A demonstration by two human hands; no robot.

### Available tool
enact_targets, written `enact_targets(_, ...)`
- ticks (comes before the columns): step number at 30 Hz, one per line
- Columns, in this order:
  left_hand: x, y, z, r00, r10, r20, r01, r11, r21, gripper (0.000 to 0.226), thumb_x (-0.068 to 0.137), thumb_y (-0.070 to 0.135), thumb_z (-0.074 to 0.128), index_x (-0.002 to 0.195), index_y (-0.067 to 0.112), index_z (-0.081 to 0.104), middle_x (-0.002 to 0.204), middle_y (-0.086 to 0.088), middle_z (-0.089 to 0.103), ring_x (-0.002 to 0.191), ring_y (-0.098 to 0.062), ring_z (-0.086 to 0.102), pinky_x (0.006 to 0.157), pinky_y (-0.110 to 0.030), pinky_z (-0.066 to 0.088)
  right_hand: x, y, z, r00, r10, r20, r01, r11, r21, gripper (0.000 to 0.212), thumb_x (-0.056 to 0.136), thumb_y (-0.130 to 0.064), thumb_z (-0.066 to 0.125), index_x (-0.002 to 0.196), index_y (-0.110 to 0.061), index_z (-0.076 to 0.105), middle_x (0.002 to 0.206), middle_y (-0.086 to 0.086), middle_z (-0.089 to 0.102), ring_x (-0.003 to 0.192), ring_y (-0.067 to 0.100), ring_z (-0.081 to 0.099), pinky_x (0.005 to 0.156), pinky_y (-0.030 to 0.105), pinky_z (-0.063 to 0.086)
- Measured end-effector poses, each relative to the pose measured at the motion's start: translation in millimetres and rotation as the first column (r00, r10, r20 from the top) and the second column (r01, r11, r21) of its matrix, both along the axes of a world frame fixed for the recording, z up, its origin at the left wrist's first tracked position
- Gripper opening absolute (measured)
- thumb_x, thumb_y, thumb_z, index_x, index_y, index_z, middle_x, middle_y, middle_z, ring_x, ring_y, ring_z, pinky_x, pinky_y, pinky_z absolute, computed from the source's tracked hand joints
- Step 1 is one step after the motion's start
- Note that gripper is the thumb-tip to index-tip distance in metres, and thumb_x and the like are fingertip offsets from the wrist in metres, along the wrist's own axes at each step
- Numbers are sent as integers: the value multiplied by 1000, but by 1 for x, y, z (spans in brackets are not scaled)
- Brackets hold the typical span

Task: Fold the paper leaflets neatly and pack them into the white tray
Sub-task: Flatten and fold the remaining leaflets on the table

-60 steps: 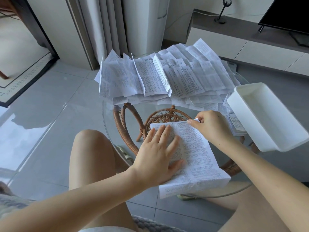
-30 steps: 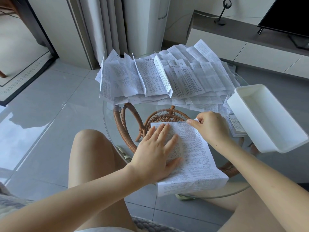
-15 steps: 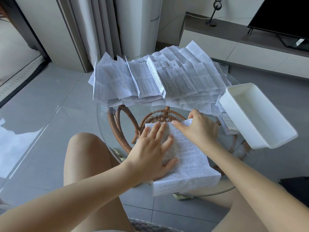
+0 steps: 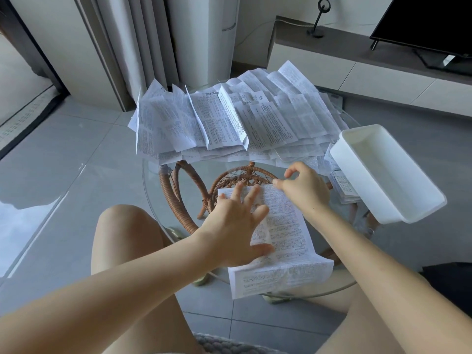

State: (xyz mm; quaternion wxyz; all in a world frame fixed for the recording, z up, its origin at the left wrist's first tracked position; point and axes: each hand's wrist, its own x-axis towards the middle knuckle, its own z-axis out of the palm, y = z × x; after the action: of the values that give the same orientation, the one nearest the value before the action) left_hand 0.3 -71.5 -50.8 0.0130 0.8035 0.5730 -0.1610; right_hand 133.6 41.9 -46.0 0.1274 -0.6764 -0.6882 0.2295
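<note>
One printed paper leaflet (image 4: pixel 283 251) lies lengthwise on the near part of the round glass table (image 4: pixel 153 190), its near end hanging over the rim. My left hand (image 4: pixel 235 233) presses flat on the leaflet's left half with fingers spread. My right hand (image 4: pixel 304 187) is at the leaflet's far edge, one finger stretched left along that edge and the others loosely curled. The white tray (image 4: pixel 390 172) stands at the right, holding nothing and jutting past the table's rim. A big pile of unfolded leaflets (image 4: pixel 229 123) covers the far half of the table.
A few small folded leaflets (image 4: pixel 342 187) lie beside and under the tray's left side. The table's rattan base (image 4: pixel 176 200) shows through the glass. My bare knees sit under the near rim. A low TV cabinet (image 4: pixel 332 65) stands behind.
My right hand let go of the leaflet's far right corner and slid left along the far edge. My left hand stayed flat on the paper. The camera view shifted slightly.
</note>
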Motion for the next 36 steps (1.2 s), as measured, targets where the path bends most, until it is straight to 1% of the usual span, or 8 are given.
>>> enact_targets(5,0,-1,4,1000,8,-10,-8,1000,-29,83,88,75,16,141,12,16,158,-18,-12,144,-46,-3,105,-51,35,11,-1,1,997,33,-67,-29,998,51,14,83,-29,69,91,-25,58,80,-9,52,79,19,55,62,27,34)
enact_targets(10,-2,1,5,1000,11,-29,-12,1000,-22,85,87,76,15,143,12,14,158,-18,-11,144,-45,0,102,-49,38,31,-39,19,910,413,-41,-389,883,262,6,86,-17,66,88,-16,72,85,-5,67,70,8,57,65,15,40)
enact_targets(13,1,1,6,998,15,-53,-17,1000,-23,87,87,76,13,146,12,11,159,-17,-11,145,-43,1,104,-48,38,48,-68,23,822,570,-5,-569,821,44,14,84,-24,70,93,-15,76,100,-2,72,91,11,65,84,24,47)
enact_targets(20,3,1,10,996,33,-84,-36,999,-33,104,75,86,8,150,14,10,159,-14,-13,146,-40,-1,103,-45,40,71,-103,4,762,644,66,-647,760,62,35,83,-48,62,109,-28,72,135,2,56,127,18,50,110,35,34)
enact_targets(23,5,1,11,993,34,-111,-41,997,-60,112,69,91,10,152,16,5,158,-14,-16,146,-41,-3,107,-46,37,76,-114,0,780,623,57,-606,729,318,47,91,-52,43,105,-19,73,119,3,67,112,19,62,98,42,47)
enact_targets(26,6,0,13,993,35,-115,-44,996,-72,112,70,91,12,152,15,3,159,-13,-16,146,-40,-3,108,-44,36,83,-131,0,699,659,276,-688,515,511,48,92,-50,48,115,-13,68,117,3,67,109,19,62,100,41,43)
enact_targets(29,6,0,14,990,29,-139,-38,997,-63,109,73,88,12,152,14,2,159,-12,-15,146,-39,-2,107,-42,38,88,-143,-9,527,653,543,-845,336,416,65,82,-48,58,134,-11,48,120,4,62,109,22,58,101,43,39)
enact_targets(36,6,1,10,990,61,-131,-67,997,-41,112,70,91,12,152,14,7,159,-11,-13,147,-36,-4,104,-40,41,91,-134,-17,392,623,677,-911,158,381,68,83,-4,58,145,-8,30,97,7,61,80,24,58,65,37,50)
